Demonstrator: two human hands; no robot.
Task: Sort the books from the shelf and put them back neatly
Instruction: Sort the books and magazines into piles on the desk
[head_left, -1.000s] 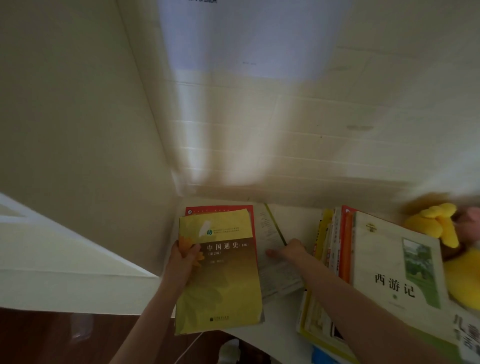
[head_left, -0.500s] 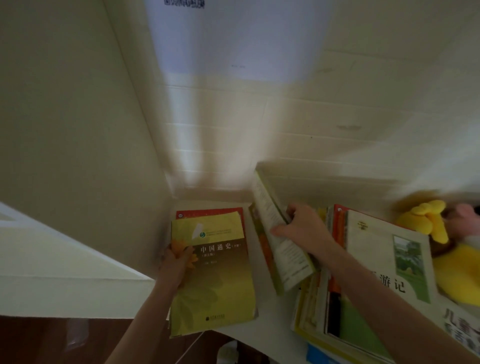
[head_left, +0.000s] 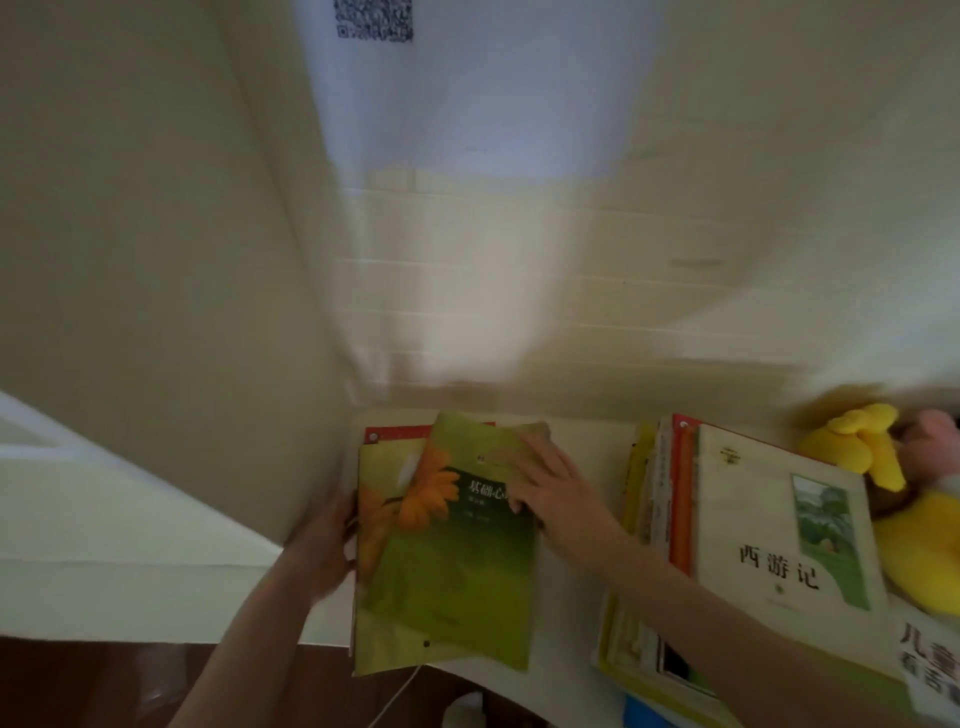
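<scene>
One cream book (head_left: 753, 499) reads "西游记".

A green book (head_left: 457, 566) with an orange flower on its cover lies face up, slightly askew, on top of a yellow-green book (head_left: 382, 652) and a red-edged book (head_left: 395, 432) at the left end of the pale shelf (head_left: 571, 603). To the right, apart from them, a cream book (head_left: 769, 519) bearing a landscape picture tops an uneven pile of books (head_left: 649, 519).

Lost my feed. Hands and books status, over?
Right hand flat on green paperback with orange flower, topping yellow book. Left hand at pile's left edge, grip blurred. White-covered book stack apart, rightward.
</scene>
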